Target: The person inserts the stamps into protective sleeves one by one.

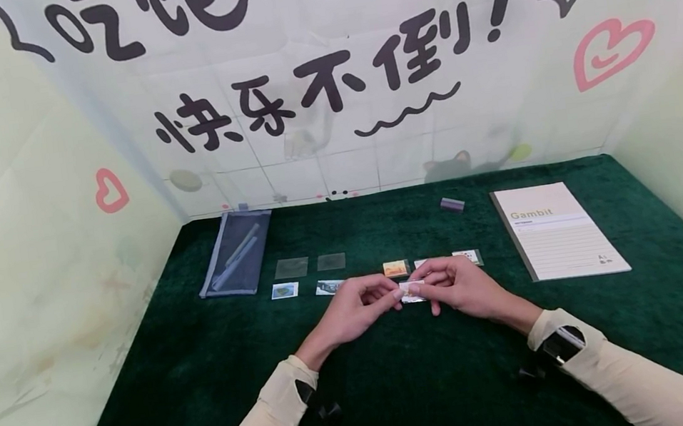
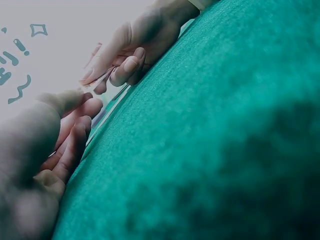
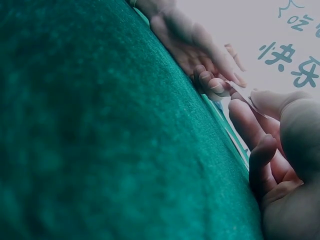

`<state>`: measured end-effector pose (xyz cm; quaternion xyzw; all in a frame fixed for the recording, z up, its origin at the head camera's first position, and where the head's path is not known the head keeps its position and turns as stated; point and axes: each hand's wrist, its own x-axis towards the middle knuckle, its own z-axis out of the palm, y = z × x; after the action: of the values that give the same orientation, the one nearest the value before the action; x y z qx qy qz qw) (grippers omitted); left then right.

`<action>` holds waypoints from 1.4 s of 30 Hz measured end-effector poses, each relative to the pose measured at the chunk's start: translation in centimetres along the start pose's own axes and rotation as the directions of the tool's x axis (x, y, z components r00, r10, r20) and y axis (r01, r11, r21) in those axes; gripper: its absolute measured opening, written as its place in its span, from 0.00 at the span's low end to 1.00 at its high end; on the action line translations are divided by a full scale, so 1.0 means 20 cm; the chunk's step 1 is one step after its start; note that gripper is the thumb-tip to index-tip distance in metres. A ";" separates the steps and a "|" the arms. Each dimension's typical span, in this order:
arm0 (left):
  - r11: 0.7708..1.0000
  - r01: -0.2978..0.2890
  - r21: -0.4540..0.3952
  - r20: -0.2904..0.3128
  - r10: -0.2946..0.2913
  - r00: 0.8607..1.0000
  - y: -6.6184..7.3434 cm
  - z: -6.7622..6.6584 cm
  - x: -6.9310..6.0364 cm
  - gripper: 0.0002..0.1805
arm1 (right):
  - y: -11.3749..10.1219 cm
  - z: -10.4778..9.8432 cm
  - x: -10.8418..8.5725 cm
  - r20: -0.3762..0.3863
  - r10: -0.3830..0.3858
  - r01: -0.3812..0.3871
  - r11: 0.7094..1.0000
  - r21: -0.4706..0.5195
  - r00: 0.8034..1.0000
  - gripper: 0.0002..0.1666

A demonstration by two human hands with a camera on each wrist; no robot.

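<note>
Between the fingertips of both hands is a small stamp-like picture card [image 1: 413,292], held just above the green cloth. My left hand [image 1: 360,305] pinches its left edge with thumb and forefinger. At the right side my right hand [image 1: 463,289] pinches it too, thumb on top. In the right wrist view the card [image 3: 247,100] appears edge-on and thin. Just beyond the hands lie an orange picture card [image 1: 395,268] and a pale one [image 1: 467,257] in small clear sleeves; another between them is partly covered by the right hand. Left of these are a blue-green card [image 1: 285,290] and a card [image 1: 328,287] partly behind the left hand.
Two clear plastic sleeves [image 1: 292,268] lie behind the left cards. A blue zip pouch [image 1: 237,254] with pens inside is at the far left. A small purple block [image 1: 453,205] lies at the back, and a notebook [image 1: 560,231] at the right. Fabric walls enclose the table.
</note>
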<state>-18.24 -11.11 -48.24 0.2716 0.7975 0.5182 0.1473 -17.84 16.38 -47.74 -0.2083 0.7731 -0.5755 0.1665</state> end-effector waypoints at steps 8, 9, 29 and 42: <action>1.000 0.025 0.001 0.003 -0.025 1.000 0.01 -0.01 0.00 0.11 | -0.01 0.00 0.00 -0.002 0.001 -0.001 1.000 0.015 1.000 0.15; 1.000 0.029 0.000 0.002 -0.029 1.000 0.02 -0.01 0.00 0.11 | -0.01 0.00 0.00 -0.002 0.005 -0.005 1.000 0.020 1.000 0.15; 0.999 0.035 0.021 -0.004 -0.035 0.999 0.02 -0.01 -0.01 0.10 | -0.04 0.02 0.02 -0.061 -0.048 0.039 0.989 -0.141 0.997 0.16; 0.877 0.154 0.455 -0.179 -0.079 0.981 0.13 -0.38 -0.07 0.06 | -0.20 0.06 0.29 -0.068 -0.083 0.061 0.958 -0.279 0.994 0.16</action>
<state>-20.28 -16.73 -42.77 0.2093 0.9225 0.3211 0.0463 -21.60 11.42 -44.35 -0.2346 0.8439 -0.4751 0.0843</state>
